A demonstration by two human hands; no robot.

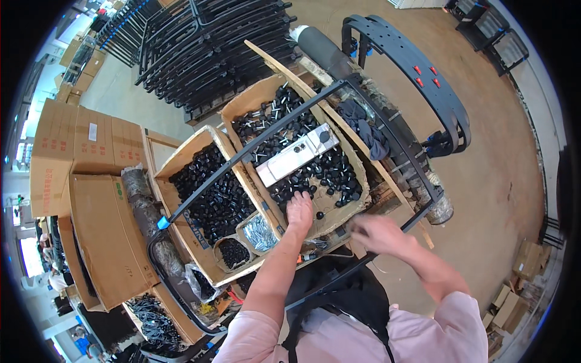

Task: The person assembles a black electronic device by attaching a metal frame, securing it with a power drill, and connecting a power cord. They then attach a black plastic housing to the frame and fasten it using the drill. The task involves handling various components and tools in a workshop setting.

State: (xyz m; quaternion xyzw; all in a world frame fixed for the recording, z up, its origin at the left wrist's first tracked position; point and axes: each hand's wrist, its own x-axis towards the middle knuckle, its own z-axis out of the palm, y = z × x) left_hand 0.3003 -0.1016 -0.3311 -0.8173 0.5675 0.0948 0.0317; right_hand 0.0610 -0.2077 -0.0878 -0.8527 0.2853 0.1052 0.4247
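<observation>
- Left hand (301, 212): fingers reaching among the black knobs (345, 176) in the right-hand carton (350, 210); whether they are pinching one, cannot tell.
- Right hand (378, 235): blurring beside the carton's near corner; grip cannot tell.
- Progress, judging: picking stage; many knobs lying loose, no knob showing on the black tube frame (290, 124). Blue cap (163, 222) sitting on one end.
- Edges: carton walls hemming the left hand; frame spanning above both cartons, wooden strip (330, 110) flanking.
- Room: bare cardboard showing beside left fingers; floor (496, 181) stretching rightward.
</observation>
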